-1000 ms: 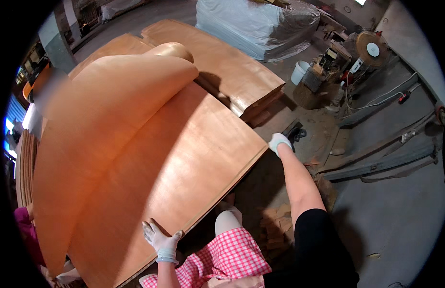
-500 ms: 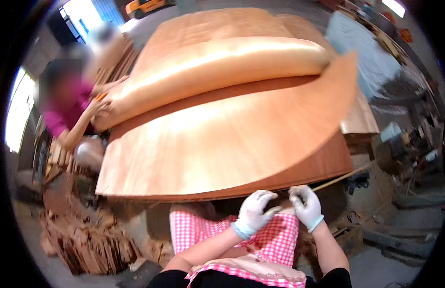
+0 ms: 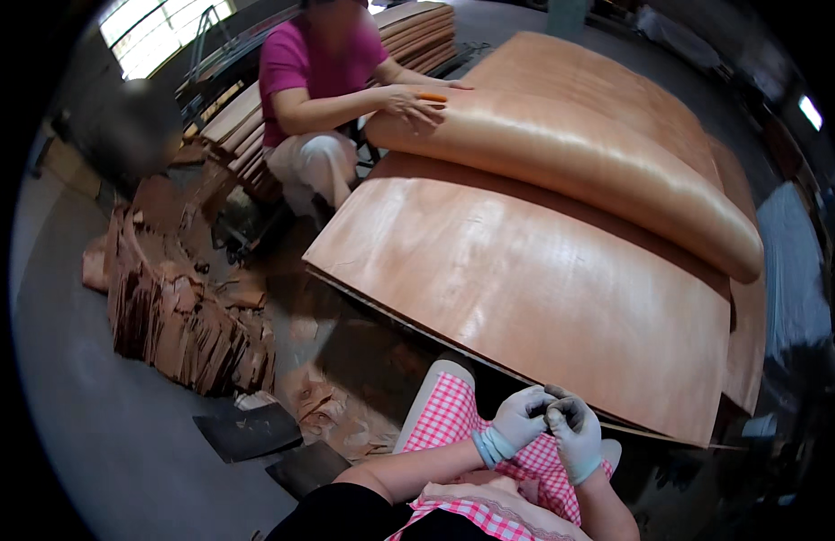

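My left hand (image 3: 523,417) and my right hand (image 3: 574,436), both in white gloves with darkened fingertips, meet just off the near edge of a thin wood veneer sheet (image 3: 516,288). The fingers of both are curled and pinched together; what they hold, if anything, is too small to make out. The sheet lies flat on a low stack. Across it, farther back, runs a rolled-up veneer sheet (image 3: 579,167). A co-worker's hand (image 3: 415,108) rests on the roll's left end, with a small orange object (image 3: 431,96) at the fingers.
The co-worker (image 3: 314,77) in a magenta top sits at the far left. A pile of broken veneer scraps (image 3: 178,307) stands on the floor to my left, near dark flat pieces (image 3: 246,433). Stacked curved wood (image 3: 417,36) lies behind. Pale plastic sheeting (image 3: 796,270) hangs at the right.
My view has swung to the left. My hands, apart before, have come together at the fingertips. The veneer's right side, which was raised and curved, now lies flat.
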Demonstrator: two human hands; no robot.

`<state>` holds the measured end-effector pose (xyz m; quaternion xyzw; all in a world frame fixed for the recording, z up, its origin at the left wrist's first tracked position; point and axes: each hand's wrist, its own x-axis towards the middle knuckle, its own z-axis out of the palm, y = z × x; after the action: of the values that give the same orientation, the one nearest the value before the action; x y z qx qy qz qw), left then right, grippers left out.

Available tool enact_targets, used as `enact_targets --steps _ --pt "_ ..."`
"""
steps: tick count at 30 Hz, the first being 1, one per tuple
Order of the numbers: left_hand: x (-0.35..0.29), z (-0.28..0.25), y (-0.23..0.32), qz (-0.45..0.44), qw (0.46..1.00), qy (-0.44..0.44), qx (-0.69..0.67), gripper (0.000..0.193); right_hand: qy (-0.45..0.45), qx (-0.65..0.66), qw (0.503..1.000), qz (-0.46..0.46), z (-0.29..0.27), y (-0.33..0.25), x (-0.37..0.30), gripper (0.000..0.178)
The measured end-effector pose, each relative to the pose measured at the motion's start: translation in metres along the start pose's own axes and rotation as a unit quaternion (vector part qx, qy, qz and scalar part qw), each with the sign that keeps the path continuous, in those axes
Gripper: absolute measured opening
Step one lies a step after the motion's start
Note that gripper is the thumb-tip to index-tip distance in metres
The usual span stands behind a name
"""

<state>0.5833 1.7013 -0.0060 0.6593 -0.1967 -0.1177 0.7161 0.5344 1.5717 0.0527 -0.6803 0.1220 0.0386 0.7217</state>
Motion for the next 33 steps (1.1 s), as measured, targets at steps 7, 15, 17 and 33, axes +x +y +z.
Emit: enact_targets --steps 7,15,17,33 --pt "0.014 -0.086 -0.033 -0.132 0.963 0.206 -0.112 0.007 -0.005 -0.281 0.960 -0.009 0.011 -0.003 0.045 0.025" --pt "0.058 -0.364 -0.081 -0.113 0.864 0.477 0.114 0.006 0.035 -0.438 0.888 0.137 -0.119 0.010 0.037 0.020" --pt "0.064 -0.418 -0.083 -0.099 0.836 0.508 0.182 0.011 0.045 -0.453 0.880 0.138 -0.160 0.021 0.027 0.018" --pt "0.073 -0.512 -0.106 -0.221 0.826 0.390 0.342 0.030 0.050 -0.554 0.783 0.279 -0.159 0.023 0.052 0.046"
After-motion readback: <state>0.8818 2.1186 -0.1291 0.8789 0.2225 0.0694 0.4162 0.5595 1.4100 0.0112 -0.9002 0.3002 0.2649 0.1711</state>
